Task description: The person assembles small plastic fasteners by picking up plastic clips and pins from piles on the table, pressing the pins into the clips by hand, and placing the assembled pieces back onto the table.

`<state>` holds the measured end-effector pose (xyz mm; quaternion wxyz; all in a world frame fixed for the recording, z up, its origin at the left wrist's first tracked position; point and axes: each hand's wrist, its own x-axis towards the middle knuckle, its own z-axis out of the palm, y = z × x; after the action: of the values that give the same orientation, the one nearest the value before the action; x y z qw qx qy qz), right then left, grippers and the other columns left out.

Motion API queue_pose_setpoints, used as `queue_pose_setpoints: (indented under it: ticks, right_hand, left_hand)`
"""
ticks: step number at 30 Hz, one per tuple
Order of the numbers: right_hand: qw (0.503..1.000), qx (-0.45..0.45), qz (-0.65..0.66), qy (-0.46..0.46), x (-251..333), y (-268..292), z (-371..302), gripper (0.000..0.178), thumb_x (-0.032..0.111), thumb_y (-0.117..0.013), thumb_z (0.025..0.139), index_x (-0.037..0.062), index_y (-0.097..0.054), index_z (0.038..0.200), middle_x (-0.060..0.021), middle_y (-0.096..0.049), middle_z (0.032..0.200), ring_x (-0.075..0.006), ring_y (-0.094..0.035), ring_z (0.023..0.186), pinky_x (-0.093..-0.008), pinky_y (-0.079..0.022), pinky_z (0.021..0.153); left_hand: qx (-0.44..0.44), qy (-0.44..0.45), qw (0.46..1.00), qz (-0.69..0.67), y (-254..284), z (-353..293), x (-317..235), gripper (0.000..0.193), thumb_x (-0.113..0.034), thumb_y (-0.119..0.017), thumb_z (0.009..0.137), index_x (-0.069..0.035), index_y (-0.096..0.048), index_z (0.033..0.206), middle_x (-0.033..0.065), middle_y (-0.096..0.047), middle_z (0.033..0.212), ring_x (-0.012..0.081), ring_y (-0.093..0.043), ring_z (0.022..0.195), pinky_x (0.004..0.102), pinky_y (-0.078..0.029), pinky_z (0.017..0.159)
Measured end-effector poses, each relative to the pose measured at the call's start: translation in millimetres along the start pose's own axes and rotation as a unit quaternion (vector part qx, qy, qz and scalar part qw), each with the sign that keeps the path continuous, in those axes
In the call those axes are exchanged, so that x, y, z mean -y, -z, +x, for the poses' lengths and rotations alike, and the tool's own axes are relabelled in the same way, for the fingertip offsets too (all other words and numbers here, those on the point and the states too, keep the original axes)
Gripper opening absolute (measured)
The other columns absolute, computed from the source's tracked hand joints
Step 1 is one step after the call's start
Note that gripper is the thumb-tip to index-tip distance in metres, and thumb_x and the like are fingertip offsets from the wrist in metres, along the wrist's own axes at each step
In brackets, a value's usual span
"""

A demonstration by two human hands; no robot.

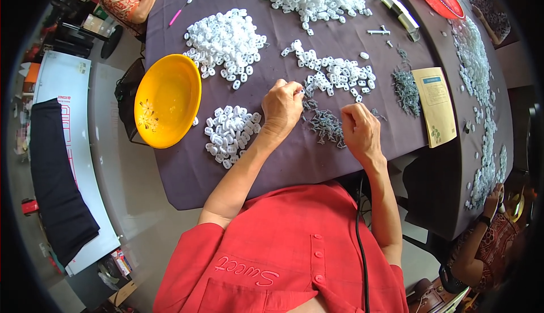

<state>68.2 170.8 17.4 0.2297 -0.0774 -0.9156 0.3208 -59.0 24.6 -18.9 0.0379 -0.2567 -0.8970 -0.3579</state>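
I'd hold steady: my left hand pinches 1 white piece; my right hand curls, whether pinching anything I can't tell.

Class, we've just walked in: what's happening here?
A person in red works at a dark-covered table. The left hand pinches a small white piece at its fingertips. The right hand is curled beside grey pieces; whether it holds anything is unclear. More white pieces lie heaped nearby; a yellow bowl is at left.

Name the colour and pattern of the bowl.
Yellow, with a pale flower design; the bowl shows best in the head view.
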Motion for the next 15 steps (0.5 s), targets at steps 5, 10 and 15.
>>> queue_pose_setpoints:
  ticks: [5, 10, 15]
  right_hand:
    - [0.998, -0.008, 0.057, -0.023, 8, -2, 1, 0.009, -0.002, -0.058, 0.076, 0.0029, -0.055, 0.083, -0.011, -0.057, 0.074, -0.0298, -0.058, 0.066, -0.0358, -0.045, 0.057]
    - [0.997, -0.038, 0.07, -0.016, 6, -7, 0, 0.01, -0.004, -0.058, 0.079, 0.0005, -0.058, 0.088, -0.0092, -0.06, 0.076, -0.0175, -0.06, 0.063, -0.0263, -0.046, 0.057]
    - [0.98, -0.017, 0.189, -0.06, 27, -15, 4, 0.006, -0.004, -0.055, 0.083, -0.0007, -0.055, 0.089, -0.007, -0.058, 0.075, -0.0113, -0.057, 0.067, -0.0241, -0.045, 0.061]
  left_hand:
    - [-0.02, -0.018, 0.999, -0.018, 5, -2, -3, 0.01, -0.007, -0.068, 0.07, -0.005, -0.065, 0.08, 0.0056, -0.059, 0.073, 0.02, -0.06, 0.062, 0.0316, -0.047, 0.059]
    - [0.089, 0.094, 0.953, -0.273, 25, -9, -22, 0.005, -0.003, -0.065, 0.079, -0.002, -0.065, 0.083, 0.0022, -0.064, 0.075, 0.0082, -0.059, 0.059, 0.0221, -0.044, 0.05]
    - [0.153, 0.125, 0.887, -0.417, 27, -26, -37, 0.009, -0.002, -0.063, 0.082, -0.001, -0.065, 0.092, 0.0016, -0.065, 0.075, 0.0054, -0.058, 0.063, 0.019, -0.05, 0.057]
